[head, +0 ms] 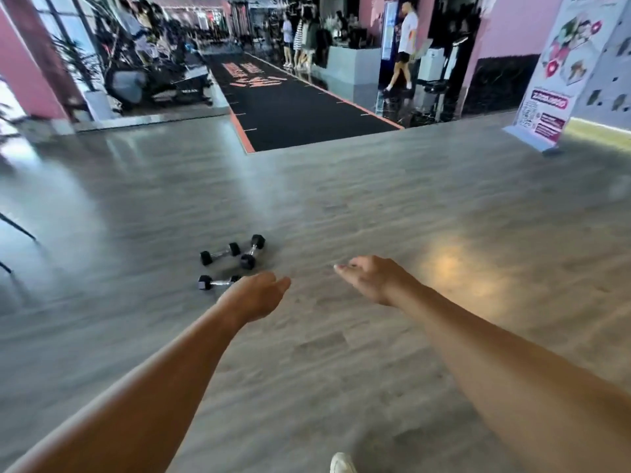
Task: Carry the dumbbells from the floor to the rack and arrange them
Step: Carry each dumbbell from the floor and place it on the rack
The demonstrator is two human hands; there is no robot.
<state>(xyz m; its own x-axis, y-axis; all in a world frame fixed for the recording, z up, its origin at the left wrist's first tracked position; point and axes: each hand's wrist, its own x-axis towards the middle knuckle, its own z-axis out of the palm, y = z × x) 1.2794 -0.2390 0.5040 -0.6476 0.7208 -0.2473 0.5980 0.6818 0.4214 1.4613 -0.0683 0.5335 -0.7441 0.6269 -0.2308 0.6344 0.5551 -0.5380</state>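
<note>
1. Your left hand (254,295) is stretched out over the grey wood-look floor (375,206), back of the hand up, fingers curled loosely down and held together, holding nothing.
2. Your right hand (370,279) is out beside it, well apart from it, palm down, fingers loosely bunched and pointing left, also gripping nothing.
3. Three small black-headed dumbbells lie on the floor ahead of your left hand, none lifted.
4. The nearest dumbbell (218,282) lies roughly crosswise; its right head sits just at your left hand's knuckles in this view. You cannot tell if the hand touches it or hovers above.
5. The middle dumbbell (220,254) lies behind it, also crosswise, slightly tilted.
6. The far dumbbell (252,251) lies angled away from you, its near head touching or almost touching the middle dumbbell's right head; blur makes that unclear.
7. No rack shows in this view.
8. A white shoe tip (341,464) shows at the bottom edge of the view.
9. Beyond the floor's far edge a black track strip (290,110) with orange borders runs away from you.
10. A standing banner (560,73) is at the far right of the floor.
11. People stand at a counter (351,64) in the background, blurred.
</note>
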